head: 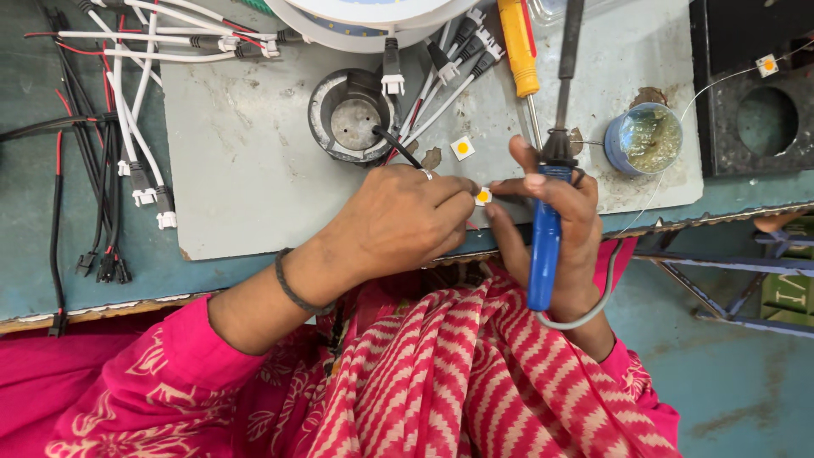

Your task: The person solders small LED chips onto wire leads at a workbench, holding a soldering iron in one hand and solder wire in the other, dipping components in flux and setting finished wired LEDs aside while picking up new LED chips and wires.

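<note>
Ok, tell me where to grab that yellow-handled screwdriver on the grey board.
Grip the yellow screwdriver by its thick yellow handle, coming from its left side. The soldering iron in the right hand lies close along its right, and the thin shaft gives little hold.

We are in a small electronics assembly workshop. A worn workbench [254, 161] carries bundled wire leads [127, 127], a blue-handled soldering iron [547, 229], a yellow screwdriver [519, 47] and a flux tin [644, 138] (well used).
</note>
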A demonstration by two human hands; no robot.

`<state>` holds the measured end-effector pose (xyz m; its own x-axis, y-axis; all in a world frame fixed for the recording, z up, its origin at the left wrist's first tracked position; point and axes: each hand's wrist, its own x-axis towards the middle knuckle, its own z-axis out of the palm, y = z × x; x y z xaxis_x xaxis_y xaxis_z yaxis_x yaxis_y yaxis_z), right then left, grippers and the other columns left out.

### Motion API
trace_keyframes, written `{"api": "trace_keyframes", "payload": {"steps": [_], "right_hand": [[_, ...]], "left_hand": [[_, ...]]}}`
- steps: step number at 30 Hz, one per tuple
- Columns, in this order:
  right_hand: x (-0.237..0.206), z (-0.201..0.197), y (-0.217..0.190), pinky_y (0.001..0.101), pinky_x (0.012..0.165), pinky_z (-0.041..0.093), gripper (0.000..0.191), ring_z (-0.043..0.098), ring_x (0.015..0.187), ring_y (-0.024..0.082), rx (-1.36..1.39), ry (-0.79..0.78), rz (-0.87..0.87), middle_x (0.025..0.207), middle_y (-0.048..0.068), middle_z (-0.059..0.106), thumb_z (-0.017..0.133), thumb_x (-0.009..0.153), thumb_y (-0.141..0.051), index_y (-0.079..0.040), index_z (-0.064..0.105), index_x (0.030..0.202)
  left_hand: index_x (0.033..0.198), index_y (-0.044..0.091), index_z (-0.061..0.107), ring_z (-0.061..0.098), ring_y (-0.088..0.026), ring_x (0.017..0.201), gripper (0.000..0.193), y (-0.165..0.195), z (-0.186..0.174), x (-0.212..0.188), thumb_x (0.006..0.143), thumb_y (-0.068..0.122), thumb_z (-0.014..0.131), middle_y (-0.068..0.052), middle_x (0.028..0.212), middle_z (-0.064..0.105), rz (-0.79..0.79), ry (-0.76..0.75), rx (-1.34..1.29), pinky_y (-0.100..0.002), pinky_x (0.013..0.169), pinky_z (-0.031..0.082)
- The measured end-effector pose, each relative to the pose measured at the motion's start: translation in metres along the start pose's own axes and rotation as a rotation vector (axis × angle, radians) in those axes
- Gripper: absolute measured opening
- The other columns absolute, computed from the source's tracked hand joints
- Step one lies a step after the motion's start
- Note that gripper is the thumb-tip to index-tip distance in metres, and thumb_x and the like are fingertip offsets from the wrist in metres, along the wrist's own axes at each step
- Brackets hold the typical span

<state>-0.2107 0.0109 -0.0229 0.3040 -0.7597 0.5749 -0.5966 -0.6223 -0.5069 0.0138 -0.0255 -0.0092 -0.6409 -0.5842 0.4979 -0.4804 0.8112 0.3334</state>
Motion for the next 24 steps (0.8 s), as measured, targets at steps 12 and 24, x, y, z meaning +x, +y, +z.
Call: {"api": "trace_keyframes", "payload": {"steps": [12, 24], "right_hand": [[-0.026, -0.042, 0.055, 0.0314, 0.047, 0.053, 0.047, 0.068, 0.069, 0.025, 0.395, 0.71, -0.002, 0.11, 0.024, 0.065, 0.061, 0.108, -0.035, 0.007, 0.055, 0.128], [-0.038, -0.055, 0.046, 0.0284, 0.052, 0.054, 0.013, 0.053, 0.056, 0.021, 0.294, 0.62, 0.04, 0.094, 0.015, 0.053, 0.061, 0.104, -0.012, -0.003, 0.053, 0.099]], "left_hand": [[0.098, 0.003, 0.063, 0.069, -0.034, 0.078, 0.021, -0.003, 0.003, 0.002, 0.086, 0.018, 0.072, -0.011, 0.097, 0.069, -0.068, -0.009, -0.146, -0.046, 0.068, 0.055], [0.092, 0.003, 0.059, 0.068, -0.035, 0.085, 0.021, -0.008, 0.001, 0.004, 0.085, 0.016, 0.075, -0.012, 0.094, 0.065, -0.037, -0.015, -0.231, -0.045, 0.074, 0.055]]}}
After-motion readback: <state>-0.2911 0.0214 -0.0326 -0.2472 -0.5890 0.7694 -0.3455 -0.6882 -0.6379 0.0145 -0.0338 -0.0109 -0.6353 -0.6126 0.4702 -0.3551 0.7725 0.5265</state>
